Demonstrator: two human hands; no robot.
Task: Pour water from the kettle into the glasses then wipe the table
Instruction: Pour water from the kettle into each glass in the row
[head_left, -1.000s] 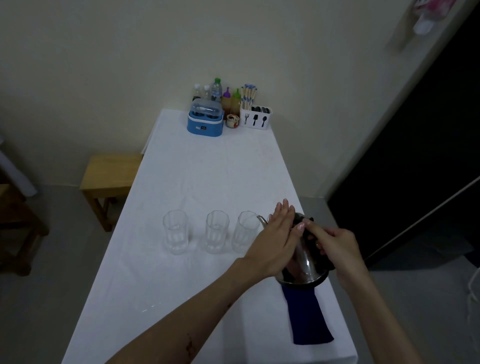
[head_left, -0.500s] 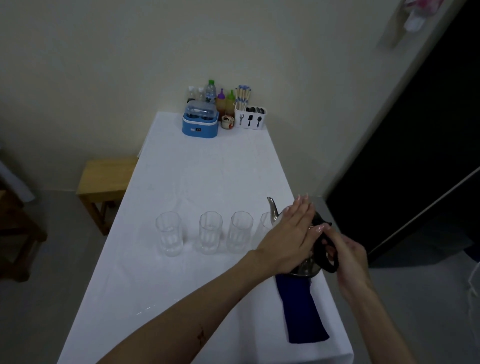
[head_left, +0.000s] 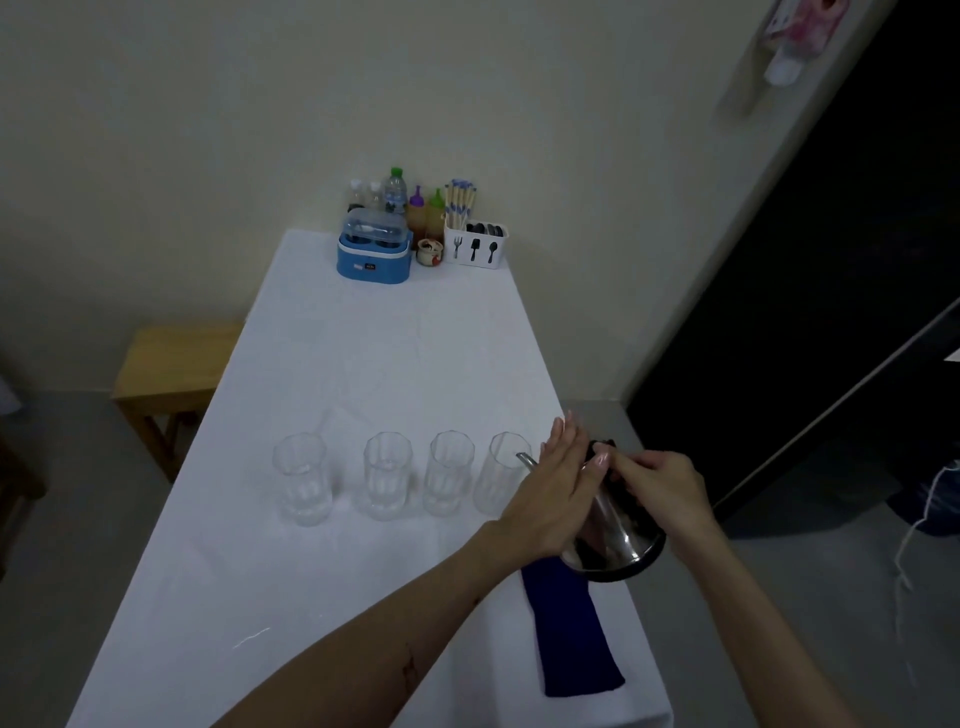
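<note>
While the right hand (head_left: 657, 488) holds the handle of the tipped kettle (head_left: 615, 530) and the flat, open left hand (head_left: 558, 478) presses its lid, water could miss the nearest glass (head_left: 503, 480) on the right and wet the tabletop (head_left: 311, 597) if it tips too fast.

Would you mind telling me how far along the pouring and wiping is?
Done: nothing visibly; whether the four glasses hold water cannot be told. In hand: the right hand tilts the kettle toward the rightmost glass, left hand flat against it. Left: all pouring, then wiping with the blue cloth.
</note>
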